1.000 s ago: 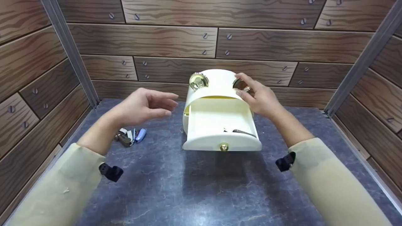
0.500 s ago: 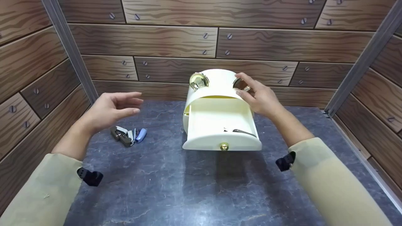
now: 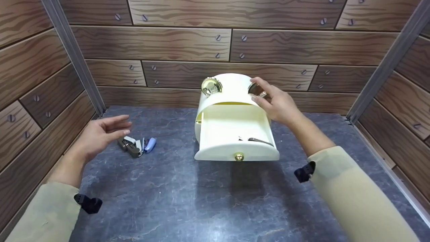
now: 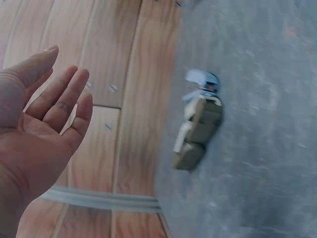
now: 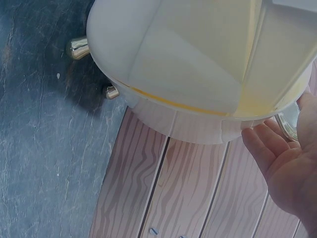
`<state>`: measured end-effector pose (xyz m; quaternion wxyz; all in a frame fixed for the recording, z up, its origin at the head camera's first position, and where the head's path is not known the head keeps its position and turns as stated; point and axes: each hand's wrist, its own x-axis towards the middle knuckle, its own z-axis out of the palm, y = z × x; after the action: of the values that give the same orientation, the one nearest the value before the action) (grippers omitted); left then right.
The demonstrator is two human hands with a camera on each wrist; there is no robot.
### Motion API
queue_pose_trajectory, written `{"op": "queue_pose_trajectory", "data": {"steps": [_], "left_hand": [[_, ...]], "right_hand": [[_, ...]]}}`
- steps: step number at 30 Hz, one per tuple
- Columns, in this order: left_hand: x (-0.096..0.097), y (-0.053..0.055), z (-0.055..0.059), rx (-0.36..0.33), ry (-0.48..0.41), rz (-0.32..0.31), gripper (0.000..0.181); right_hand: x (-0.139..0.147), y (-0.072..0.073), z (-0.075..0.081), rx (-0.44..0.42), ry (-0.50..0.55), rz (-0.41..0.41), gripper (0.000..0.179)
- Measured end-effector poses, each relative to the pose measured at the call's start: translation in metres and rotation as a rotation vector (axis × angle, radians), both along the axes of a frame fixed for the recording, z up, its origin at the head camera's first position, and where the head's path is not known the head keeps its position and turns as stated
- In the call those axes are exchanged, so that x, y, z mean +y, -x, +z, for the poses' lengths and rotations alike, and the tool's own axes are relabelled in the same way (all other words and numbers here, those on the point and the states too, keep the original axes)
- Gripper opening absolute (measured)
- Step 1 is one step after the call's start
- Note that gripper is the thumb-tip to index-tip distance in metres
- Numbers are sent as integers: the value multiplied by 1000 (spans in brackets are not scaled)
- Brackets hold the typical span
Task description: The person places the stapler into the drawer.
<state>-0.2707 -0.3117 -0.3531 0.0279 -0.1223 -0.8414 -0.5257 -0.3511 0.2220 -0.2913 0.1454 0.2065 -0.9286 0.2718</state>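
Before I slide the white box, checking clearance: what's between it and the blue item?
In the head view, bare tabletop lies between the white box and blue item.

The cream drawer box (image 3: 235,80) looked like smooth, softly glossy plastic, its drawer knob (image 3: 239,156) polished gold-toned metal. The marbled tabletop (image 3: 161,201) had a sheen; the sleeves (image 3: 356,188) were matt cloth, the walls (image 3: 188,43) wood-grained.

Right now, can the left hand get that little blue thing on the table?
Probably yes: the left hand holds nothing, and nothing seems to cover the little blue thing from above. The darker thing lies between them on the table, so the hand may have to reach over it.
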Motion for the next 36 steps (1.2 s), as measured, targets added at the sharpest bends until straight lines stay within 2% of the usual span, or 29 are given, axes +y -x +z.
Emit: {"op": "queue_pose_trajectory", "data": {"steps": [9,19,27,36], "left_hand": [[-13,-2,-46,-104,-31,45,63],[-16,5,-83,-117,-33,47,62],[-15,8,-96,-157,-10,73,67],[-15,14,-98,-207,12,96,71]], "right_hand": [[-1,-1,0,-19,-10,-2,55],[0,-1,2,-11,-2,5,52],[1,1,0,-7,-5,2,53],[1,1,1,1,-5,6,53]]}}
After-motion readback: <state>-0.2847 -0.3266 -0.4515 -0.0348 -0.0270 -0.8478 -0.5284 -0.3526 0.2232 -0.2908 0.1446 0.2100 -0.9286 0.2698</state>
